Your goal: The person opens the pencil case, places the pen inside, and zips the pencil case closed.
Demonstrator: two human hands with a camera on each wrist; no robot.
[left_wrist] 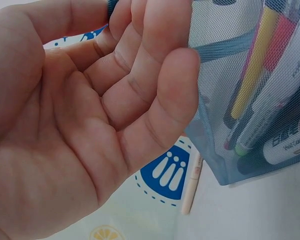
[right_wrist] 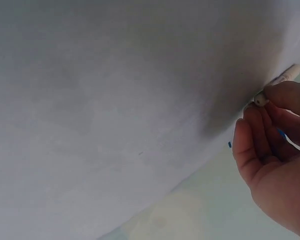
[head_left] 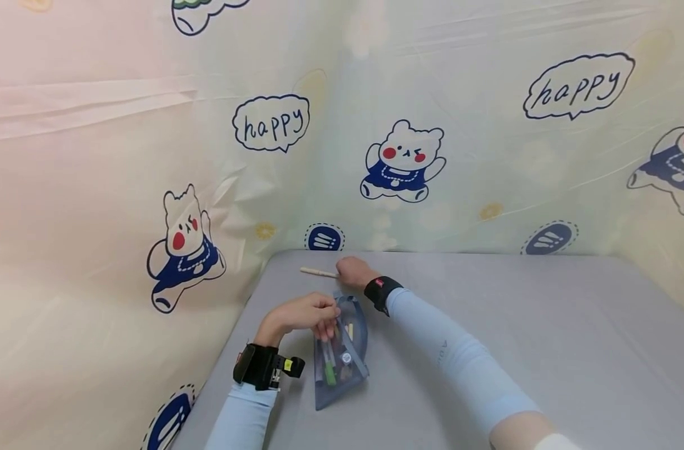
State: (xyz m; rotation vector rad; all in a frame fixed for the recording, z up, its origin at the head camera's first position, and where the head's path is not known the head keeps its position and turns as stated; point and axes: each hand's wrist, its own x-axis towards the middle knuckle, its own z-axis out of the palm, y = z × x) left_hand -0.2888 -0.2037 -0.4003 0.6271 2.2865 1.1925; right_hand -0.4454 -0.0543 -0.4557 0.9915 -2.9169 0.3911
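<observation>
A blue-grey mesh pencil pouch [head_left: 360,369] lies on the table, filled with several pens and markers, one with a green end. My left hand [head_left: 305,312] grips the pouch by its upper edge, wrist bent. Through the mesh in the left wrist view show a yellow pen [left_wrist: 250,65] and a white marker [left_wrist: 290,145]. Beyond the pouch, my right hand [head_left: 355,273] pinches one end of a slim beige pen [head_left: 318,272] between thumb and fingers. The pen points left, low over the table near its far edge.
The grey tabletop [head_left: 488,337] stretches far to the right. A curtain [head_left: 460,94] printed with bears and "happy" bubbles hangs at the table's back edge and along its left side.
</observation>
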